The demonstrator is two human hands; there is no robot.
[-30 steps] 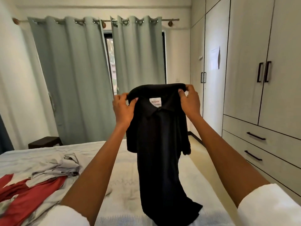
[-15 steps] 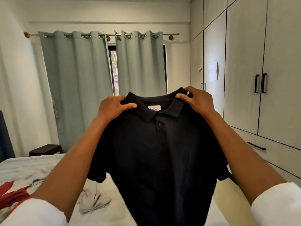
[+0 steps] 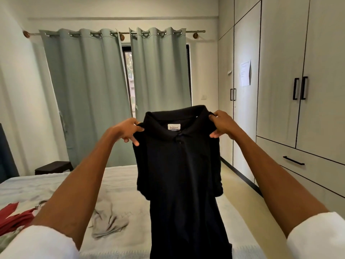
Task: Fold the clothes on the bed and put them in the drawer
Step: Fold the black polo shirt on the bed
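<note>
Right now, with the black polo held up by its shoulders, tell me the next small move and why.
Probably lower the black polo flat onto the bare stretch of bed ahead. The left hand and right hand each pinch a shoulder, and the shirt hangs in the air unfolded, sleeves drooping. It likely needs a flat surface for folding, and the drawer is closed.

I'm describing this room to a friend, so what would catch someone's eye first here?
A black polo shirt hangs in mid-air at the centre, pinched at its shoulders by the left hand and right hand. Behind it are pale green curtains; on the bed lower left lie a grey garment and red clothing.
</note>
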